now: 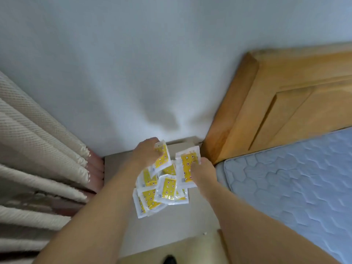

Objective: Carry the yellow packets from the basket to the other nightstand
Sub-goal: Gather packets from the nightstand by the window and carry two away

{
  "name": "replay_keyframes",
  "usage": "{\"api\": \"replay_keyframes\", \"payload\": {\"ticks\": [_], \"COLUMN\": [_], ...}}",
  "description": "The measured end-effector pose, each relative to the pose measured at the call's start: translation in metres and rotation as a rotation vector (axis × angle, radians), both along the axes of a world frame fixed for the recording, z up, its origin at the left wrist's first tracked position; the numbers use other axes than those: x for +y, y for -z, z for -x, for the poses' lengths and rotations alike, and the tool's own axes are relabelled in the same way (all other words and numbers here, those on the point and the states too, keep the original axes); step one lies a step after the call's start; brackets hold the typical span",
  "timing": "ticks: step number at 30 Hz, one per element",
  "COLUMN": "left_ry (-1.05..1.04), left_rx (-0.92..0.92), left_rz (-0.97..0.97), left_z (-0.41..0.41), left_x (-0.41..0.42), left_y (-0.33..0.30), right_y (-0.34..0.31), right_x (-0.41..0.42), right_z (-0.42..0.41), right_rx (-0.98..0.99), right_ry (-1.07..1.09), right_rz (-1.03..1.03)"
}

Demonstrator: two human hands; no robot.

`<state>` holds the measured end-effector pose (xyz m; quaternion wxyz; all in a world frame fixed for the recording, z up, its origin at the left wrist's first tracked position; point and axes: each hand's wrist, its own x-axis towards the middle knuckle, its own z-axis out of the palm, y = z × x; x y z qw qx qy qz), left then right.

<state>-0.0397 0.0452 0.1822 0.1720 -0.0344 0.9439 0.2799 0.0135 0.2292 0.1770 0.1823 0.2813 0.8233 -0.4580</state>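
Several yellow packets (165, 189) with clear white edges lie in a loose heap on the pale nightstand top (171, 223). My left hand (146, 151) grips one yellow packet (162, 159) at the heap's far side, held tilted. My right hand (202, 171) pinches another yellow packet (186, 164) just right of it, standing nearly upright above the nightstand. No basket is in view.
A wooden headboard (276, 103) and a blue quilted mattress (297, 180) bound the nightstand on the right. Beige curtains (38, 153) hang at the left. A plain wall (133, 73) stands right behind the nightstand.
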Motion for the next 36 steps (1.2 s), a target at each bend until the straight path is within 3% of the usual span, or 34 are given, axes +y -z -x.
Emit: {"api": "replay_keyframes", "payload": {"ticks": [7, 12, 15, 24, 29, 36], "left_ry": [-0.205, -0.216, -0.16, 0.252, 0.472, 0.725], "left_rx": [0.28, 0.404, 0.339, 0.216, 0.082, -0.128], "left_rz": [-0.373, -0.573, -0.695, -0.812, -0.912, -1.008], "left_z": [-0.069, -0.097, -0.108, -0.154, -0.248, -0.449], "left_x": [0.089, 0.176, 0.234, 0.405, 0.503, 0.608], "left_y": [-0.176, -0.251, -0.271, -0.311, -0.333, -0.363], "right_y": [-0.165, -0.242, -0.269, -0.3, -0.314, -0.348], "right_x": [0.109, 0.19, 0.236, 0.364, 0.423, 0.468], "right_z": [-0.053, -0.106, -0.138, -0.249, -0.375, -0.606], "right_rx": [0.289, 0.466, 0.552, 0.674, 0.764, 0.93], "right_ry": [0.319, 0.465, 0.552, 0.942, 1.214, 1.523], "right_rz": [0.196, 0.312, 0.355, 0.339, 0.29, 0.19]}}
